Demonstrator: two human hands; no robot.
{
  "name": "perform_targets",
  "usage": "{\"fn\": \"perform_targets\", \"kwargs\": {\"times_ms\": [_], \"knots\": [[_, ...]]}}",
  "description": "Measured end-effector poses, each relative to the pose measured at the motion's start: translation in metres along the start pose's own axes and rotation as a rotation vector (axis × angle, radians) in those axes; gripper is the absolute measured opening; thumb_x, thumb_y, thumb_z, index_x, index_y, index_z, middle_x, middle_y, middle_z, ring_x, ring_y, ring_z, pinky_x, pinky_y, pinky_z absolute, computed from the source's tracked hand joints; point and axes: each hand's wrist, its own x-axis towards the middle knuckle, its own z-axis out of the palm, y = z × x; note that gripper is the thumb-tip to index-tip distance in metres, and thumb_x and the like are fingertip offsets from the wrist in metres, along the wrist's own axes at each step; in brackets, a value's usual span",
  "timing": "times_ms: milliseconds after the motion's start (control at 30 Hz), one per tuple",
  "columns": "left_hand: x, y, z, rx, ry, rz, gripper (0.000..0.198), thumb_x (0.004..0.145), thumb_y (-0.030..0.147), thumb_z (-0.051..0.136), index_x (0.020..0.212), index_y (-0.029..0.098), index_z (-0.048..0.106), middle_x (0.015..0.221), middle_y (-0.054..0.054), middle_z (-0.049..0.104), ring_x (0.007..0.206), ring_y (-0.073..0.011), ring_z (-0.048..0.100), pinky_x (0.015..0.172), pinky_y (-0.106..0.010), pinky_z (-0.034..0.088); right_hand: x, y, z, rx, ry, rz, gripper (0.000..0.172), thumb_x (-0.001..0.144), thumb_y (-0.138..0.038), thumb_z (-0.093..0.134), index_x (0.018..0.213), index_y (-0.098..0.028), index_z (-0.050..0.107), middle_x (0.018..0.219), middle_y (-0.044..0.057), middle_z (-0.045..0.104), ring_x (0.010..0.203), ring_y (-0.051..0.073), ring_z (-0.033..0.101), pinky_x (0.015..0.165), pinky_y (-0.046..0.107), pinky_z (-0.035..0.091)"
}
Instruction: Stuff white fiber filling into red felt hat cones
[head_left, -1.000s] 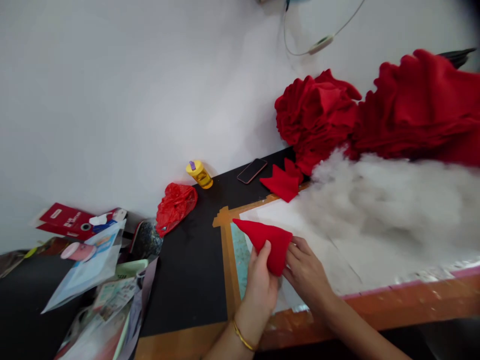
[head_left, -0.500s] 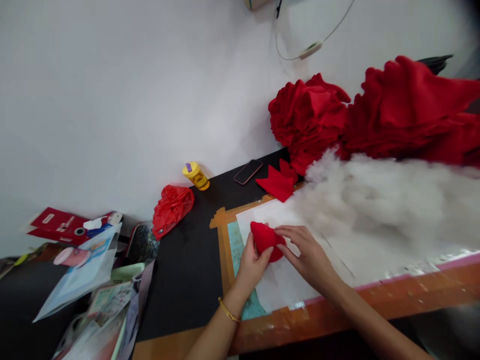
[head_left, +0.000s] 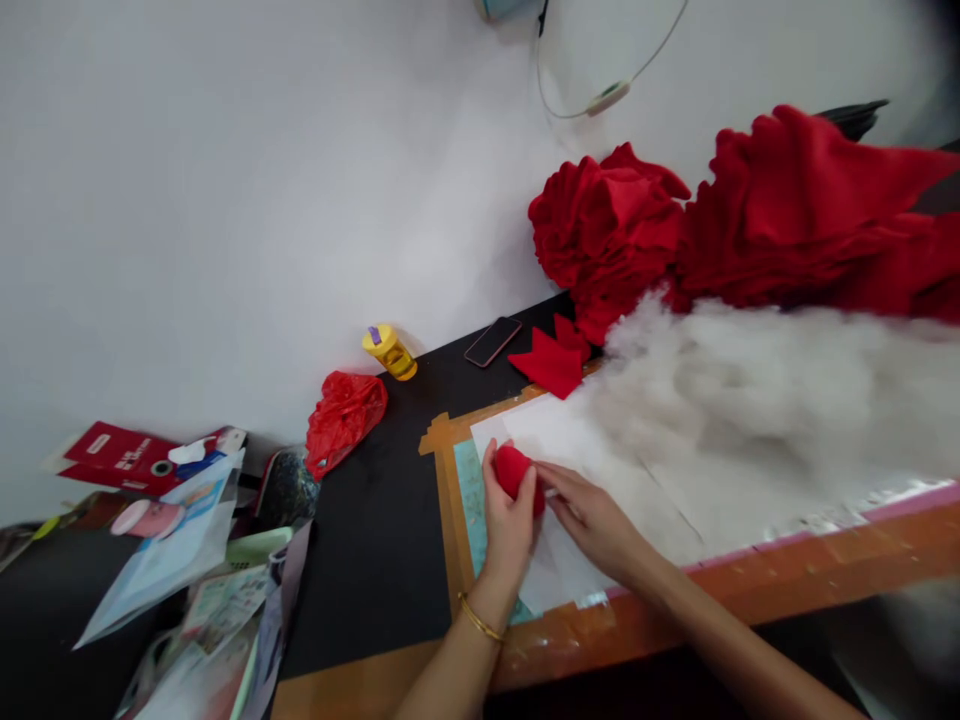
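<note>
My left hand (head_left: 508, 522) grips a small red felt piece (head_left: 514, 468), bunched into a rounded lump, just above the white sheet (head_left: 570, 560) on the table. My right hand (head_left: 592, 520) is at the piece's right side, its fingers pushing into it. A gold bangle (head_left: 480, 622) sits on my left wrist. A large heap of white stuffing fibre (head_left: 757, 390) lies to the right of my hands. Behind it are two piles of red felt pieces (head_left: 615, 230), and a few flat red pieces (head_left: 555, 362) lie at the fibre's left edge.
A phone (head_left: 493, 341), a yellow cup (head_left: 389, 351) and a red plastic bag (head_left: 343, 416) lie on the black tabletop (head_left: 375, 560) near the white wall. Papers, packets and a red box (head_left: 120, 455) clutter the left side. A brown taped border (head_left: 448, 500) frames the work sheet.
The red piece was a long pointed cone a second ago; now it is squeezed into a small rounded lump. Both hands moved away from me and lower, onto the sheet.
</note>
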Motion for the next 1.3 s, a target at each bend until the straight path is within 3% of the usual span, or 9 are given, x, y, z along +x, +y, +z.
{"fn": "perform_targets", "kwargs": {"times_ms": [100, 233, 333, 400, 533, 700, 933, 1133, 1300], "knots": [[0.008, 0.006, -0.008, -0.01, -0.016, -0.022, 0.065, 0.074, 0.036, 0.079, 0.131, 0.021, 0.052, 0.138, -0.014, 0.055, 0.125, -0.0276, 0.056, 0.108, -0.039, 0.041, -0.008, 0.002, -0.02, -0.027, 0.096, 0.133, 0.036, 0.092, -0.024, 0.044, 0.124, -0.022, 0.062, 0.127, 0.011, 0.065, 0.099, 0.022, 0.069, 0.086, 0.039, 0.059], [0.011, 0.011, -0.023, 0.11, 0.013, 0.06, 0.089, 0.061, 0.023, 0.087, 0.138, 0.022, 0.043, 0.149, -0.014, 0.043, 0.136, -0.0272, 0.044, 0.113, -0.035, 0.033, -0.013, -0.002, -0.044, -0.054, 0.148, 0.243, 0.03, 0.093, -0.03, 0.047, 0.115, -0.024, 0.066, 0.12, 0.008, 0.069, 0.087, 0.019, 0.069, 0.069, 0.032, 0.059], [0.011, 0.006, -0.022, 0.172, 0.038, 0.121, 0.096, 0.058, 0.018, 0.088, 0.141, 0.025, 0.04, 0.15, -0.012, 0.042, 0.14, -0.0268, 0.038, 0.116, -0.038, 0.029, -0.014, -0.006, -0.041, -0.034, 0.151, 0.242, 0.029, 0.092, -0.029, 0.047, 0.113, -0.025, 0.067, 0.118, 0.007, 0.069, 0.088, 0.019, 0.068, 0.064, 0.03, 0.057], [0.012, 0.002, -0.016, 0.184, 0.032, 0.125, 0.089, 0.054, 0.016, 0.09, 0.133, 0.024, 0.051, 0.145, -0.011, 0.049, 0.14, -0.0281, 0.038, 0.117, -0.039, 0.027, -0.015, -0.007, -0.034, -0.01, 0.14, 0.205, 0.029, 0.092, -0.029, 0.047, 0.111, -0.024, 0.068, 0.115, 0.007, 0.07, 0.089, 0.02, 0.068, 0.066, 0.03, 0.058], [0.017, 0.005, -0.004, 0.069, 0.033, -0.044, 0.046, 0.061, 0.022, 0.087, 0.103, 0.018, 0.068, 0.118, -0.012, 0.068, 0.127, -0.0309, 0.053, 0.112, -0.044, 0.036, -0.018, -0.009, -0.03, 0.039, 0.153, 0.209, 0.028, 0.092, -0.032, 0.047, 0.111, -0.023, 0.067, 0.114, 0.008, 0.07, 0.084, 0.019, 0.068, 0.063, 0.029, 0.056], [0.017, 0.04, 0.001, -0.443, 0.023, -0.447, 0.029, 0.083, 0.022, 0.07, 0.109, 0.012, 0.065, 0.106, -0.012, 0.073, 0.097, -0.023, 0.07, 0.093, -0.038, 0.055, -0.02, -0.02, -0.044, 0.075, 0.255, 0.331, 0.029, 0.094, -0.038, 0.05, 0.116, -0.025, 0.063, 0.114, 0.007, 0.068, 0.081, 0.017, 0.065, 0.054, 0.024, 0.051], [0.006, 0.054, 0.003, -0.575, 0.0, -0.646, 0.024, 0.089, 0.025, 0.064, 0.108, 0.01, 0.064, 0.099, -0.011, 0.074, 0.086, -0.0217, 0.072, 0.087, -0.042, 0.059, -0.009, -0.041, -0.048, 0.076, 0.262, 0.199, 0.024, 0.096, -0.032, 0.05, 0.116, -0.026, 0.063, 0.113, 0.006, 0.066, 0.082, 0.016, 0.063, 0.065, 0.026, 0.052], [-0.001, 0.052, 0.01, -0.567, -0.051, -0.698, 0.023, 0.09, 0.027, 0.062, 0.104, 0.009, 0.066, 0.092, -0.011, 0.075, 0.078, -0.0198, 0.072, 0.076, -0.034, 0.061, -0.001, -0.048, -0.046, -0.204, 0.288, -0.165, 0.015, 0.094, -0.018, 0.055, 0.098, -0.021, 0.069, 0.087, 0.005, 0.067, 0.081, 0.017, 0.059, 0.074, 0.031, 0.05], [-0.015, 0.041, 0.02, -0.508, -0.066, -0.584, 0.02, 0.088, 0.022, 0.066, 0.103, 0.009, 0.068, 0.094, -0.01, 0.074, 0.076, -0.0159, 0.071, 0.068, -0.023, 0.057, 0.004, -0.042, -0.029, -0.47, 0.179, -0.057, 0.011, 0.082, -0.009, 0.058, 0.077, -0.015, 0.066, 0.075, 0.007, 0.066, 0.074, 0.022, 0.058, 0.069, 0.035, 0.048]]}}
